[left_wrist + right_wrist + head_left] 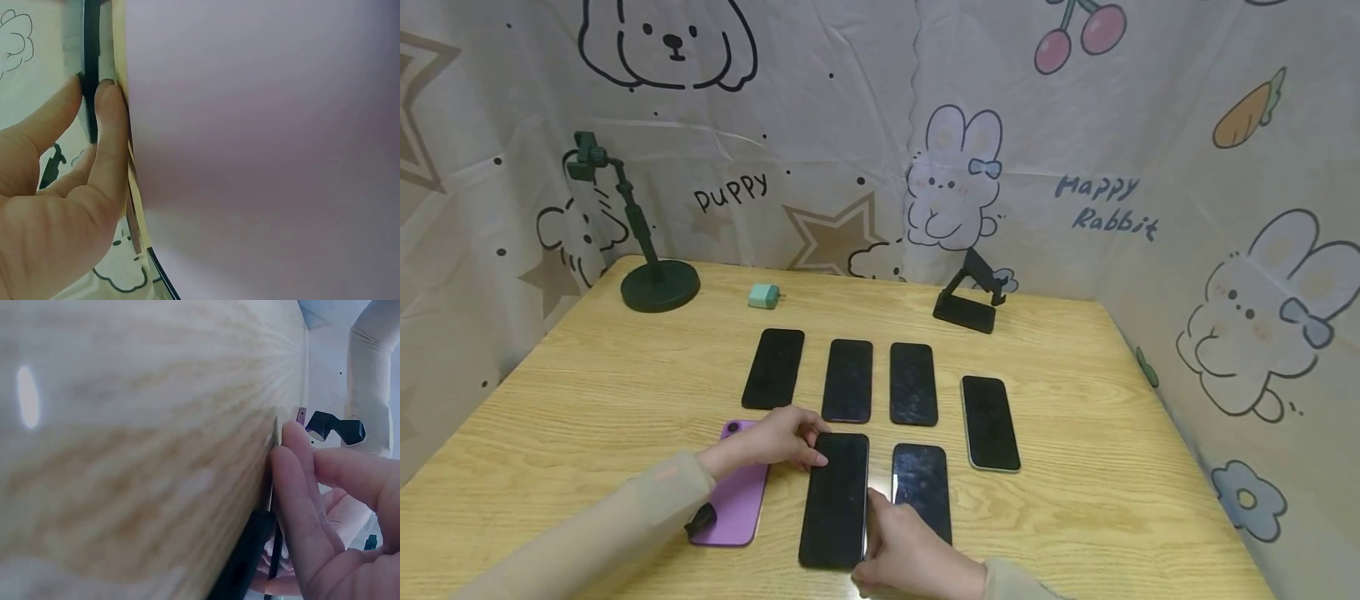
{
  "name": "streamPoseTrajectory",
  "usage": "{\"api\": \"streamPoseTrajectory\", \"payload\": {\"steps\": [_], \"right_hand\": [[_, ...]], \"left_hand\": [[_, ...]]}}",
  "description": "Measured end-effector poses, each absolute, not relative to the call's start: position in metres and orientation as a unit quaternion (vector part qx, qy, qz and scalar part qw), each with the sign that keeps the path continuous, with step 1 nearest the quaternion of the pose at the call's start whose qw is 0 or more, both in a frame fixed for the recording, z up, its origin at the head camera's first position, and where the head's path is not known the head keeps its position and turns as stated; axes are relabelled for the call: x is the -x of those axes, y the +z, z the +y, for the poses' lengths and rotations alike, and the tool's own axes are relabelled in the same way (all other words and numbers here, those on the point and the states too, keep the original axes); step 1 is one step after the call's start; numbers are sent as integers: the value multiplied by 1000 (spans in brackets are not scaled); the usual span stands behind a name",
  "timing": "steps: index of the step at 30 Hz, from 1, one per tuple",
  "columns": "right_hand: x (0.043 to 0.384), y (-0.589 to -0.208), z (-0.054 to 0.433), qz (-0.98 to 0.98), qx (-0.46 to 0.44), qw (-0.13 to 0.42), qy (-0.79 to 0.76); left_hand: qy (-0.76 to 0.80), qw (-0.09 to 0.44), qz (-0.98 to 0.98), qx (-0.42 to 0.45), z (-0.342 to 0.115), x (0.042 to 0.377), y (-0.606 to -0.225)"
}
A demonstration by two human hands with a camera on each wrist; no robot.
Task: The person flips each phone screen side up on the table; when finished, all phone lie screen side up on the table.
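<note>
A black smartphone (pixel 835 504) lies screen up at the front of the table, between both hands. My left hand (pixel 782 437) grips its upper left corner. In the left wrist view, the left thumb and fingers (pixel 109 137) stand on either side of the phone's thin edge (pixel 91 62). My right hand (pixel 913 546) holds its lower right edge, with thumb and fingers along the side. Beneath the left wrist lies a purple phone (pixel 741 508), back up and partly covered. Another dark phone (pixel 922 483) is next to the right hand, which hides its lower part.
Several dark phones (pixel 847 379) lie in a row behind, and one with a light rim (pixel 991 423) sits to the right. At the back are a green stand (pixel 660 285), a mint charger (pixel 763 296) and a black folding stand (pixel 966 310).
</note>
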State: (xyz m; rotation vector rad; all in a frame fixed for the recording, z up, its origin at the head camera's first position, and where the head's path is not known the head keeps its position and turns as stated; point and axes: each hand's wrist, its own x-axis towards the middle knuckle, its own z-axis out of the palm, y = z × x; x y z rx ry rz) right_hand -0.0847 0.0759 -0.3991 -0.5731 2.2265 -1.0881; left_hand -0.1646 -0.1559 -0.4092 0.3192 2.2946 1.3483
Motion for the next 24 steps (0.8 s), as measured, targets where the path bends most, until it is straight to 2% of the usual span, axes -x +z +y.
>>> {"api": "streamPoseTrajectory", "payload": {"steps": [12,24], "right_hand": [[84,-400,71,835,180,314,-415],[83,-402,72,838,184,298,-418]], "left_hand": [[490,228,835,-102,-155,164,-408],[497,230,829,-110,-155,163,-410]]}}
